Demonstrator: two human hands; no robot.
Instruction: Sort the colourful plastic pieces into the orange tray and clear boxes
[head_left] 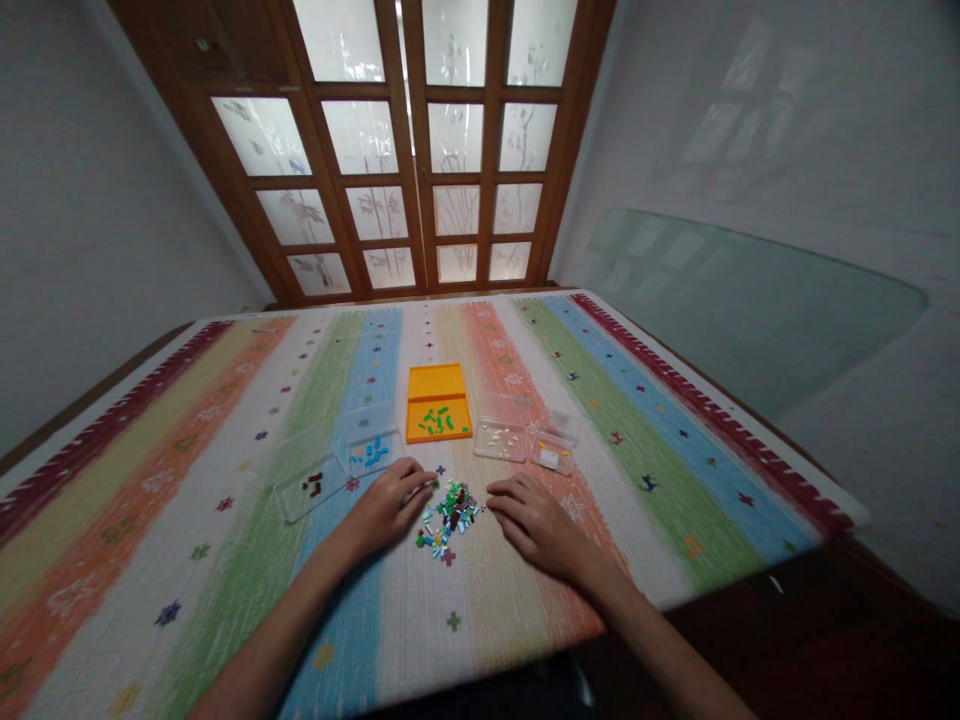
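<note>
A loose pile of small toy bricks [454,508], in green, blue, white, dark red and yellow, lies on the tablecloth between my hands. My left hand [391,500] is at the pile's left edge, fingers curled together; a green speck shows by the fingertips, too small to make out. On the pile's right side, my right hand [534,522] rests low over the cloth with fingers stretched towards the bricks, and I see nothing held in it. Beyond the pile stands an open orange box [437,382] with green bricks [439,420] in its near half.
Left of the orange box are a clear box with blue pieces [369,455] and another with dark red pieces [313,485]. To its right, clear boxes hold cream pieces [499,438] and yellow and white pieces [550,457]. A striped tablecloth [225,560] covers the table.
</note>
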